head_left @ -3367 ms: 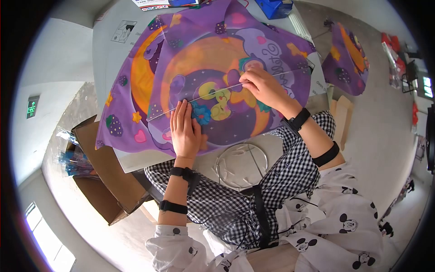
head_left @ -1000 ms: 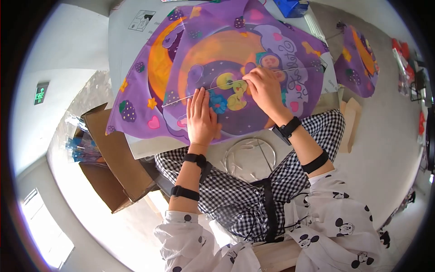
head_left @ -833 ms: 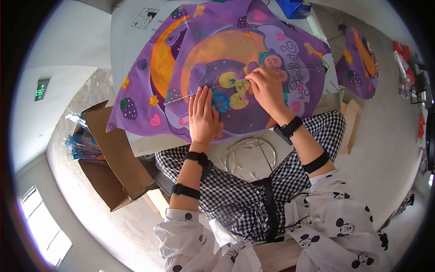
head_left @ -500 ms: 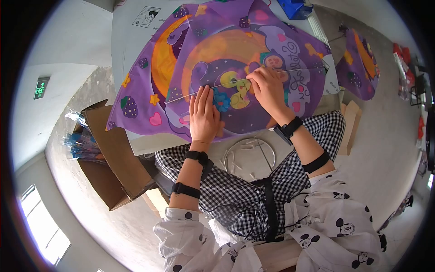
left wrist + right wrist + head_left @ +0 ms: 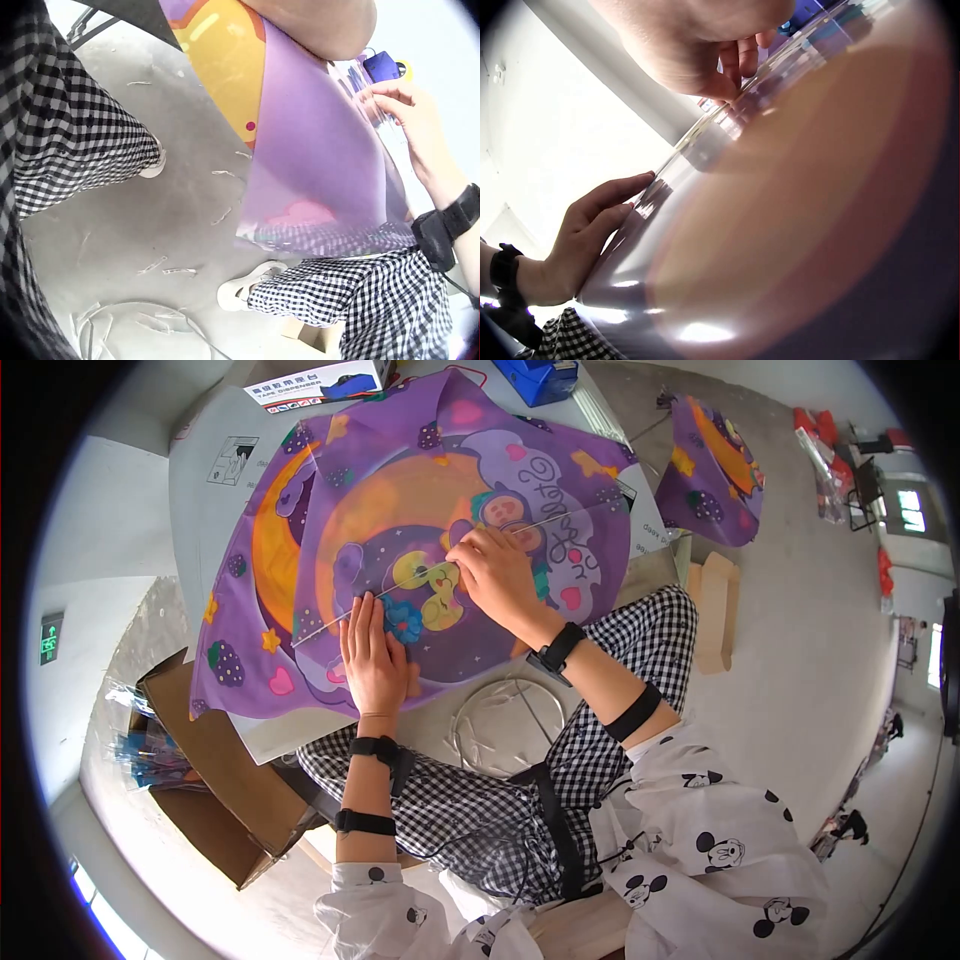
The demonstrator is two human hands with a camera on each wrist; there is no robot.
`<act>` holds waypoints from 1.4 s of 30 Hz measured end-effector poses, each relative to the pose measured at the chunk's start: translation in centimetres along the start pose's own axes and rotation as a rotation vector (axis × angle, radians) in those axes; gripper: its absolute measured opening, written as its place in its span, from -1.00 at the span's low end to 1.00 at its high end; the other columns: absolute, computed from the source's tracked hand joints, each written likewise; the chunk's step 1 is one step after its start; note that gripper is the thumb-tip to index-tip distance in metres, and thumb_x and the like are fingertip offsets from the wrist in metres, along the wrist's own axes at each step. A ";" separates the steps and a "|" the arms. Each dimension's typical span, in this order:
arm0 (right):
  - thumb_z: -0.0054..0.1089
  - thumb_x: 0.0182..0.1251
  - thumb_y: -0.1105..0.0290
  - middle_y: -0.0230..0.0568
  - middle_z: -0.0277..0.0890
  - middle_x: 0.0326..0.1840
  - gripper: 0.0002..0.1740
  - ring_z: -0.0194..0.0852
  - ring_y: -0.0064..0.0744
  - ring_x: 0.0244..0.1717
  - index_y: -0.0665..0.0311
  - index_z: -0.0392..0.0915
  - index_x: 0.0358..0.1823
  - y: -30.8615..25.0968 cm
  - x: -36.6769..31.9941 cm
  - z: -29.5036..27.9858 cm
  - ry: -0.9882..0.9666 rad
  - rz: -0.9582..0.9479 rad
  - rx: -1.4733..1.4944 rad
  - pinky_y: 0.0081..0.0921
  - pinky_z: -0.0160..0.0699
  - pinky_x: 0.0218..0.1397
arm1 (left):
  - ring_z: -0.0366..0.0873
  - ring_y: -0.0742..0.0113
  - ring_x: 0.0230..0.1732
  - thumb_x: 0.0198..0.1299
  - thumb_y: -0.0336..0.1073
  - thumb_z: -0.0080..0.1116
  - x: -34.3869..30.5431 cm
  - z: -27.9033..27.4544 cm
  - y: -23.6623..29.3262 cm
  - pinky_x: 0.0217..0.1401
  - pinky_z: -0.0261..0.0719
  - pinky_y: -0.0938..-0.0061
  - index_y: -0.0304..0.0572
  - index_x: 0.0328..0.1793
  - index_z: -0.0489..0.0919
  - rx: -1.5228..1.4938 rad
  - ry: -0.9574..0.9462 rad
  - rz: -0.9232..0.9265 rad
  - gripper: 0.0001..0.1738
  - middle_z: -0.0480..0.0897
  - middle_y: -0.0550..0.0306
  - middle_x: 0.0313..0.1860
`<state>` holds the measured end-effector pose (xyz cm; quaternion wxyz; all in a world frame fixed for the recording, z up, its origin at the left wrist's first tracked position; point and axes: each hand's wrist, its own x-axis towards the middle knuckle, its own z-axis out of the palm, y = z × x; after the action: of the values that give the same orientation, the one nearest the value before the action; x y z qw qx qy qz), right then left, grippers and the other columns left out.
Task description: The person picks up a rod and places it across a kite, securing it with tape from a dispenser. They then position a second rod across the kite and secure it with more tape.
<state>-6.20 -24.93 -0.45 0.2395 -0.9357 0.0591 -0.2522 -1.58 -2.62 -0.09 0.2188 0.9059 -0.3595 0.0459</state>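
A purple printed sheet (image 5: 460,640) with a moon and cartoon figures lies over the table. Across it runs a thin pale rod (image 5: 330,626). My left hand (image 5: 376,666) rests flat on the sheet, fingers straight, fingertips at the rod. Farther right, my right hand (image 5: 500,582) pinches the rod between thumb and fingers near the sheet's middle. In the right wrist view, the right hand (image 5: 705,45) has its fingertips bent down to the rod's line, while the left hand (image 5: 585,240) lies at the sheet's edge. The left wrist view shows the sheet's underside edge (image 5: 322,165) hanging past the table.
A tape dispenser box (image 5: 315,385) and a blue dispenser (image 5: 537,378) stand at the table's back. An open cardboard box (image 5: 225,760) with wrapped packets is at the left. Another purple printed piece (image 5: 712,475) hangs at the right. A metal ring (image 5: 470,735) shows below the table.
The head view has shifted, so the table and sheet appear farther left and the tape dispenser box shows again. Both hands keep nearly the same places on the sheet and rod.
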 end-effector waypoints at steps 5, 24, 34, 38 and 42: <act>0.25 0.10 0.56 -0.38 0.42 -0.28 -0.85 0.43 -0.27 -0.16 0.18 0.57 -0.29 0.1 -0.1 0.1 -0.006 0.013 0.015 -0.30 0.37 -0.06 | 0.24 0.08 0.52 0.27 -0.45 -0.06 -0.1 -0.1 -0.1 0.56 0.14 0.05 -0.28 0.40 0.38 -0.007 -0.003 0.000 -0.48 0.39 0.02 0.45; 0.25 0.23 0.52 -0.29 0.57 0.00 -0.69 0.54 -0.41 -0.18 0.27 0.50 0.02 4.0 3.7 -16.2 0.055 0.328 0.266 -0.44 0.48 -0.08 | 0.38 -0.02 0.39 0.19 -0.56 0.08 1.0 -4.0 0.2 0.39 0.38 0.23 -0.26 0.45 0.30 -0.520 0.062 -0.179 -0.36 0.41 -0.13 0.40; 0.25 0.34 0.19 -0.10 0.64 -0.10 -0.60 0.58 -0.36 -0.03 0.34 0.55 0.04 15.4 14.2 -14.4 0.061 0.480 0.341 -0.44 0.52 -0.01 | 0.61 0.04 0.05 0.22 -0.39 0.23 6.9 -14.5 9.3 0.07 0.55 0.30 -0.24 0.17 0.54 -0.397 -0.503 -0.017 -0.63 0.61 -0.05 0.04; 0.25 0.30 0.13 -0.04 0.69 -0.19 -0.57 0.65 -0.24 -0.14 0.36 0.61 -0.02 18.8 17.7 -11.7 0.129 0.786 0.409 -0.34 0.55 -0.04 | 0.60 -0.03 0.05 0.23 -0.32 0.23 8.5 -14.4 11.9 0.06 0.56 0.24 -0.21 0.17 0.54 -0.305 -0.583 0.033 -0.62 0.61 -0.06 0.07; 0.28 0.27 0.19 -0.05 0.71 -0.26 -0.66 0.69 -0.23 -0.23 0.38 0.69 -0.22 22.0 20.5 -10.2 0.061 0.684 0.268 -0.33 0.56 -0.11 | 0.59 -0.07 0.05 0.24 -0.28 0.22 8.8 -13.4 12.4 0.03 0.57 0.24 -0.23 0.18 0.53 -0.294 -0.578 0.076 -0.60 0.61 -0.06 0.10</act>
<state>6.68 -53.23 5.86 0.4284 -0.8143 0.3420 -0.1909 -2.48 -10.42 18.59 0.2345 0.8261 -0.4430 -0.2575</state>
